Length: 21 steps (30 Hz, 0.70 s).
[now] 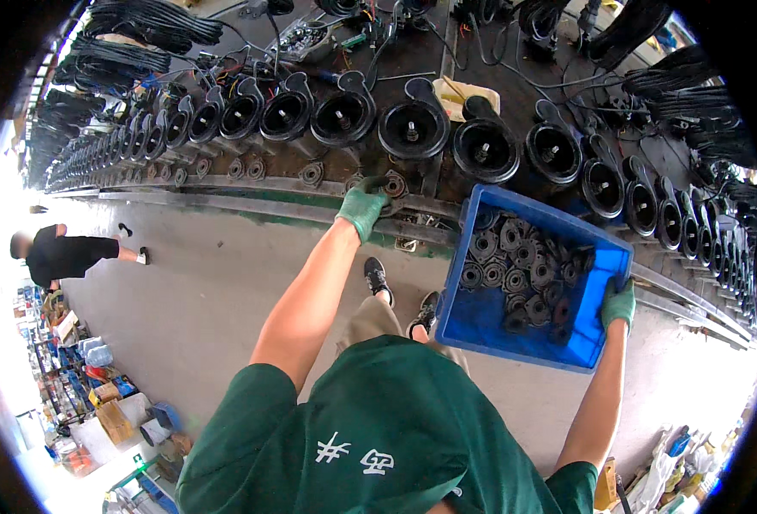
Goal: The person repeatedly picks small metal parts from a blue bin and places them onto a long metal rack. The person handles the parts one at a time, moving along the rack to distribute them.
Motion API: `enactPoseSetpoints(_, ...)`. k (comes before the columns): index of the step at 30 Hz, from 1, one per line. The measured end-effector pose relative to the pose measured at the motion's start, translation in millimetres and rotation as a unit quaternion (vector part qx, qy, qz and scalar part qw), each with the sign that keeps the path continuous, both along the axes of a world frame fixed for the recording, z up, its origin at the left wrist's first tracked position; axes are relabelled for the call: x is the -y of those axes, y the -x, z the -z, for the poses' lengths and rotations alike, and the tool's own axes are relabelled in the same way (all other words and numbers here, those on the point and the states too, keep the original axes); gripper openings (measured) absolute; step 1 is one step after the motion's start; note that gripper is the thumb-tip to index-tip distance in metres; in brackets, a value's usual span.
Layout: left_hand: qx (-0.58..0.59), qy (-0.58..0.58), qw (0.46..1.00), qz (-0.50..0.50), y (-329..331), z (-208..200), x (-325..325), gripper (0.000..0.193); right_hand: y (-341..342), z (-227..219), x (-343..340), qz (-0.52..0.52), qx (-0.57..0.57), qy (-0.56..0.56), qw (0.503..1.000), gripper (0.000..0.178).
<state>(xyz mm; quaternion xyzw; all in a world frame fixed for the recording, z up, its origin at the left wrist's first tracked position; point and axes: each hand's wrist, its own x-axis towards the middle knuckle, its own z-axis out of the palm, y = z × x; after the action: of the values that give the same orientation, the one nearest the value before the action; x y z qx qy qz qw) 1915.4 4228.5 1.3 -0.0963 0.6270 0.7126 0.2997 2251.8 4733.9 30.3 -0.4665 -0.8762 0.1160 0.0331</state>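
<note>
My left hand (364,208), in a green glove, is at the bench edge with its fingers closed at the rim of a dark round flanged disc (395,183). The fingers partly cover the near side of this disc. My right hand (619,305), also gloved in green, grips the right wall of a blue plastic bin (473,336). The bin is tilted against the bench edge. Inside it lies a loose pile of similar flanged discs (524,254). Above my left hand, a black round housing (412,130) with a metal shaft at its centre stands on the bench.
A long row of black housings (285,113) curves along the bench, with flanged discs (312,175) spaced out below it. Coiled black cables (151,21) and a cream tray (467,98) lie behind. Metal rails (250,204) edge the bench. Another person (70,254) is on the floor at left.
</note>
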Motion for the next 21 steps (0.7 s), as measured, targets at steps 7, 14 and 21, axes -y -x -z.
enactPoseSetpoints(7, 0.097, -0.233, 0.965, -0.075, -33, -36, -4, 0.044, 18, -24, 19, 0.075, 0.024, 0.106, 0.991, 0.064)
enactPoseSetpoints(14, -0.565, 0.289, 0.767, 0.091, -34, -10, -41, 0.04, 8, -11, 6, 0.021, -0.006, 0.079, 0.997, 0.063)
enactPoseSetpoints(21, -0.621, 0.246, 0.645, 0.371, -33, 57, -80, 0.042, 19, -24, 20, 0.037, 0.015, 0.081, 0.996, 0.069)
